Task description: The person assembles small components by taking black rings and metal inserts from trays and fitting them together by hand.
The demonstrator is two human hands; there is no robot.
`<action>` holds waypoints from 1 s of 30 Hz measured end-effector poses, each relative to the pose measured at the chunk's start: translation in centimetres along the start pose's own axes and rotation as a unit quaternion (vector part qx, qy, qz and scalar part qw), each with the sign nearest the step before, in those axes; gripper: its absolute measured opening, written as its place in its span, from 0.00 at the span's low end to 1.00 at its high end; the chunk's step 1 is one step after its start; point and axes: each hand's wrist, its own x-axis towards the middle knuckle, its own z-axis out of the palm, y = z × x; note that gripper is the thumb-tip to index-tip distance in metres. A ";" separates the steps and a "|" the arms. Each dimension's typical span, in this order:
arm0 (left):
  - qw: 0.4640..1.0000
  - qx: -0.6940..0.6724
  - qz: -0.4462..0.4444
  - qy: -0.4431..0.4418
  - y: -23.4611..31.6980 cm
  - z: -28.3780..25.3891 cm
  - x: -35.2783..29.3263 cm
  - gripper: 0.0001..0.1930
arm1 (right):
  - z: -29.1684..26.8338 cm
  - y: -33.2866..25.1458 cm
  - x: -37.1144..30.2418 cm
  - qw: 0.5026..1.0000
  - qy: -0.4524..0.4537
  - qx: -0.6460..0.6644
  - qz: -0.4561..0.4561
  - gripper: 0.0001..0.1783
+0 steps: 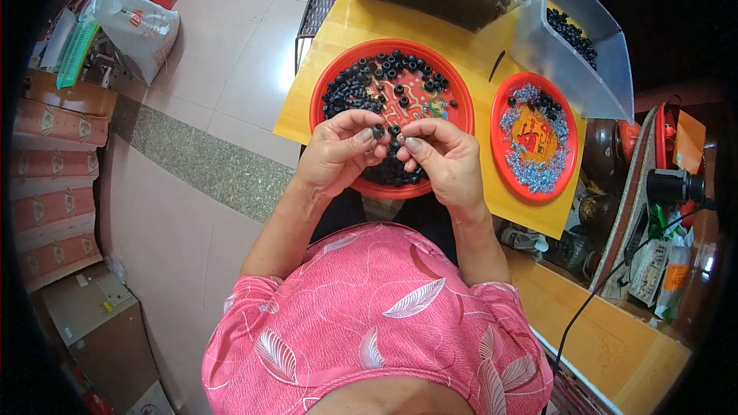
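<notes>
Your left hand [338,150] pinched a small round black plastic bead [377,131], your right hand [446,160] seemingly another bead [395,130], over the round red plastic tray's [464,114] six o'clock half. Risk: fingertip slip could have lost either among loose black beads [346,96] at ten.

Yellow tabletop [474,55]: red trays [461,117], plastic bins [430,3]

Free lane: narrow strip of yellow table [483,54] between large red tray [316,100] and small red tray [498,138]; dark stick [496,66] lies at its far end. Clear bin [430,8] blocks far edge, second bin [534,38] the far right corner. Thin margin along left edge.
</notes>
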 end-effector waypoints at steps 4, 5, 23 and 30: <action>0.999 -0.029 -0.015 -0.021 -0.1 0.0 -0.6 0.11 | 1.1 -0.4 -0.6 0.999 0.005 -0.051 0.009 0.06; 0.999 -0.022 -0.011 -0.023 -0.2 0.0 -0.8 0.11 | 1.2 -0.3 -0.6 0.999 0.000 -0.045 0.002 0.05; 0.999 -0.005 0.022 -0.039 -0.5 0.5 -1.6 0.12 | 1.9 -1.0 -0.9 0.998 -0.033 -0.057 -0.022 0.06; 0.987 0.128 0.071 -0.059 -0.6 0.6 -1.7 0.10 | 1.3 -0.4 -0.3 0.996 -0.062 -0.063 0.013 0.06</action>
